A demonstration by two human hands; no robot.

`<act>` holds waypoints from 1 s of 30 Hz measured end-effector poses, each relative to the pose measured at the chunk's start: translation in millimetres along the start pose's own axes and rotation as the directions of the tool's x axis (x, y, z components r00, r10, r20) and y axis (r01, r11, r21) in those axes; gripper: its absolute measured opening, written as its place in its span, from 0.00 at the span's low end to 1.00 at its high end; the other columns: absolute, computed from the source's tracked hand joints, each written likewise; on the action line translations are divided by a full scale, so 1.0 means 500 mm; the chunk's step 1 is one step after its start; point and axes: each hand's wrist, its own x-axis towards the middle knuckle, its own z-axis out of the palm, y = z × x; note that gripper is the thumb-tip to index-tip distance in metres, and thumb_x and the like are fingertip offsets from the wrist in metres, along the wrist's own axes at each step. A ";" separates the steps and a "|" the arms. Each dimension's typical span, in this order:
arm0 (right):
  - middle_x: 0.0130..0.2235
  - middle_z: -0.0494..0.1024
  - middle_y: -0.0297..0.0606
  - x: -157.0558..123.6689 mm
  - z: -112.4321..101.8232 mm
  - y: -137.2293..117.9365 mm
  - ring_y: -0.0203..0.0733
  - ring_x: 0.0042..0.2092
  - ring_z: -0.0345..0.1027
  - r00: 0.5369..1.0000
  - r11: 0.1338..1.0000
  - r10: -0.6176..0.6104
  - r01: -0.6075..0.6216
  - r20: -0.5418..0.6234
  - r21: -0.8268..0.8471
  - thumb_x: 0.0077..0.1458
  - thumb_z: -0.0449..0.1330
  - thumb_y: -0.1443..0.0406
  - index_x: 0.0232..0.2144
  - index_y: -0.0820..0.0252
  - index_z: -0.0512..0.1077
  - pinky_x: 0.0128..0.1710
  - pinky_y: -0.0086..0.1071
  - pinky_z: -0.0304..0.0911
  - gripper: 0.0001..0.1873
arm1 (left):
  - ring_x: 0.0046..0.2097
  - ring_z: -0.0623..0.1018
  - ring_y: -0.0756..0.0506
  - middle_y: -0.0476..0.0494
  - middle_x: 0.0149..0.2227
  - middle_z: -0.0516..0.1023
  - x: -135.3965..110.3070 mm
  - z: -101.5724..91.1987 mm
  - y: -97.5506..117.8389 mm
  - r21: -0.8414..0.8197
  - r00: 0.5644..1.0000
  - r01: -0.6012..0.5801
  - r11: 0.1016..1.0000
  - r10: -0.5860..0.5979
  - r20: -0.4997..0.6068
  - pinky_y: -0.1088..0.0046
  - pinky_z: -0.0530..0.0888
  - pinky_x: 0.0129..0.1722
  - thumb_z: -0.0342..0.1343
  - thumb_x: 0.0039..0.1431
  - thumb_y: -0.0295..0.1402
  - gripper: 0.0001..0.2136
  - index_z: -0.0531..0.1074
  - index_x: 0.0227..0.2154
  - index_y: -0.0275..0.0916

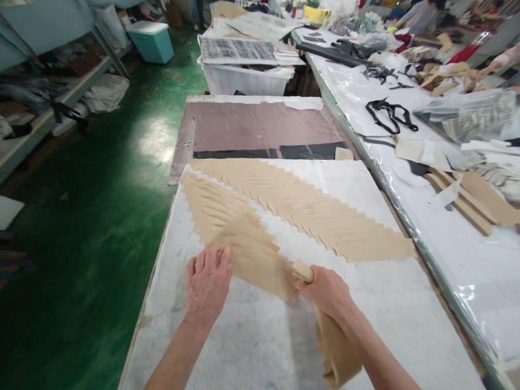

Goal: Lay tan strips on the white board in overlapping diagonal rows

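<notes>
Two fanned rows of overlapping tan strips lie on a white board (249, 345). The left row (231, 225) runs toward me and the right row (312, 210) slants off to the right. My left hand (207, 284) rests flat on the near end of the left row, fingers together and stretched out. My right hand (328, 292) is closed round a bundle of tan strips (335, 347), whose lower end hangs under my wrist. The bundle's top end touches the near edge of the left row.
A brown board (257, 126) with black strips lies beyond. To the right, a long plastic-covered table (443, 256) carries tan pieces, black straps and scraps. Another person's hand (499, 64) reaches in at far right. White and teal bins stand behind. Green floor at left.
</notes>
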 end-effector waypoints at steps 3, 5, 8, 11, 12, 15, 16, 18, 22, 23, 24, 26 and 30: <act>0.25 0.74 0.37 -0.024 -0.013 0.053 0.40 0.28 0.65 0.999 0.994 -0.004 -0.002 0.048 0.113 0.45 0.60 0.56 0.24 0.58 0.68 0.26 0.30 0.48 0.11 | 0.51 0.69 0.36 0.34 0.50 0.72 -0.003 -0.001 0.004 0.026 1.000 -0.011 1.000 0.011 0.000 0.57 0.63 0.47 0.46 0.63 0.31 0.15 0.69 0.50 0.37; 0.22 0.68 0.31 -0.047 -0.025 0.079 0.35 0.25 0.59 0.987 0.900 -0.079 0.009 0.142 0.437 0.46 0.61 0.54 0.23 0.58 0.64 0.25 0.29 0.49 0.15 | 0.49 0.70 0.36 0.32 0.48 0.73 -0.002 -0.003 0.008 0.010 1.000 -0.011 1.000 0.011 0.013 0.56 0.63 0.48 0.46 0.63 0.29 0.15 0.68 0.51 0.35; 0.20 0.60 0.26 -0.084 -0.038 0.082 0.30 0.22 0.51 0.941 0.557 -0.250 -0.053 0.228 0.829 0.50 0.59 0.49 0.22 0.59 0.60 0.23 0.27 0.47 0.21 | 0.49 0.70 0.35 0.32 0.48 0.74 -0.003 -0.019 0.027 -0.121 0.999 0.049 0.991 -0.047 0.019 0.52 0.61 0.51 0.46 0.62 0.28 0.15 0.69 0.50 0.36; 0.20 0.60 0.26 -0.113 -0.043 0.048 0.29 0.22 0.49 0.913 0.335 -0.333 -0.117 0.234 0.935 0.49 0.61 0.48 0.23 0.60 0.62 0.22 0.26 0.47 0.22 | 0.50 0.71 0.36 0.36 0.49 0.74 -0.017 -0.058 0.074 -0.511 0.985 0.167 0.843 -0.126 0.114 0.54 0.64 0.50 0.49 0.60 0.35 0.14 0.71 0.47 0.38; 0.21 0.61 0.26 -0.120 -0.043 0.034 0.29 0.22 0.51 0.913 0.287 -0.345 -0.117 0.217 0.951 0.48 0.63 0.49 0.24 0.60 0.63 0.23 0.25 0.49 0.21 | 0.49 0.72 0.38 0.38 0.47 0.75 -0.024 -0.075 0.095 -0.662 0.972 0.227 0.714 -0.120 0.204 0.58 0.67 0.48 0.50 0.59 0.38 0.14 0.71 0.45 0.39; 0.25 0.68 0.29 -0.133 -0.040 -0.001 0.32 0.27 0.60 0.920 0.193 -0.371 -0.055 0.125 0.980 0.43 0.68 0.54 0.28 0.60 0.66 0.27 0.26 0.56 0.19 | 0.40 0.75 0.44 0.43 0.42 0.77 -0.047 -0.125 0.162 -0.850 0.858 0.481 0.213 0.083 0.507 0.69 0.72 0.37 0.48 0.60 0.45 0.15 0.71 0.42 0.42; 0.27 0.70 0.30 -0.135 -0.038 -0.007 0.34 0.29 0.62 0.918 0.166 -0.386 -0.033 0.096 0.986 0.41 0.69 0.56 0.30 0.60 0.66 0.29 0.26 0.58 0.20 | 0.39 0.75 0.45 0.43 0.41 0.77 -0.052 -0.137 0.182 -0.840 0.829 0.532 0.105 0.138 0.542 0.70 0.72 0.36 0.49 0.59 0.45 0.15 0.71 0.42 0.42; 0.32 0.73 0.32 -0.139 -0.033 -0.013 0.37 0.33 0.65 0.910 0.121 -0.410 -0.013 0.062 0.993 0.38 0.71 0.59 0.34 0.60 0.67 0.34 0.29 0.61 0.22 | 0.38 0.75 0.46 0.44 0.38 0.77 -0.058 -0.148 0.213 -0.820 0.810 0.572 0.014 0.147 0.567 0.73 0.71 0.35 0.53 0.56 0.45 0.14 0.71 0.39 0.40; 0.37 0.75 0.34 -0.147 -0.027 -0.005 0.40 0.38 0.68 0.894 0.079 -0.446 -0.013 0.047 0.997 0.33 0.72 0.65 0.35 0.59 0.67 0.39 0.32 0.64 0.25 | 0.34 0.72 0.47 0.48 0.30 0.75 -0.056 -0.142 0.242 -0.821 0.821 0.567 0.070 0.028 0.570 0.75 0.68 0.32 0.61 0.48 0.40 0.11 0.71 0.29 0.39; 0.37 0.75 0.33 -0.150 -0.029 0.000 0.40 0.38 0.68 0.885 0.090 -0.463 -0.013 0.053 0.996 0.34 0.72 0.66 0.36 0.59 0.67 0.39 0.31 0.63 0.25 | 0.33 0.72 0.48 0.49 0.29 0.74 -0.055 -0.139 0.245 -0.820 0.821 0.568 0.073 0.024 0.571 0.75 0.68 0.31 0.61 0.48 0.40 0.10 0.71 0.28 0.38; 0.37 0.75 0.33 -0.152 -0.031 0.005 0.40 0.39 0.68 0.874 0.105 -0.482 -0.014 0.063 0.994 0.35 0.71 0.67 0.36 0.59 0.67 0.39 0.31 0.63 0.24 | 0.31 0.71 0.48 0.49 0.27 0.73 -0.055 -0.138 0.247 -0.817 0.818 0.573 0.066 0.027 0.575 0.76 0.67 0.30 0.61 0.48 0.40 0.10 0.71 0.27 0.38; 0.36 0.75 0.32 -0.157 -0.036 0.017 0.38 0.38 0.67 0.851 0.134 -0.518 -0.022 0.089 0.991 0.37 0.70 0.67 0.38 0.59 0.69 0.37 0.28 0.62 0.23 | 0.30 0.69 0.49 0.50 0.26 0.71 -0.056 -0.139 0.248 -0.810 0.809 0.586 0.033 0.028 0.587 0.76 0.66 0.30 0.59 0.49 0.40 0.10 0.71 0.25 0.37; 0.34 0.75 0.32 -0.161 -0.032 0.041 0.36 0.34 0.67 0.836 0.070 -0.531 -0.122 0.141 0.990 0.43 0.69 0.62 0.40 0.61 0.72 0.34 0.26 0.60 0.20 | 0.28 0.66 0.50 0.52 0.23 0.68 -0.063 -0.153 0.246 -0.804 0.804 0.594 0.008 -0.050 0.593 0.77 0.64 0.28 0.58 0.50 0.41 0.11 0.71 0.22 0.38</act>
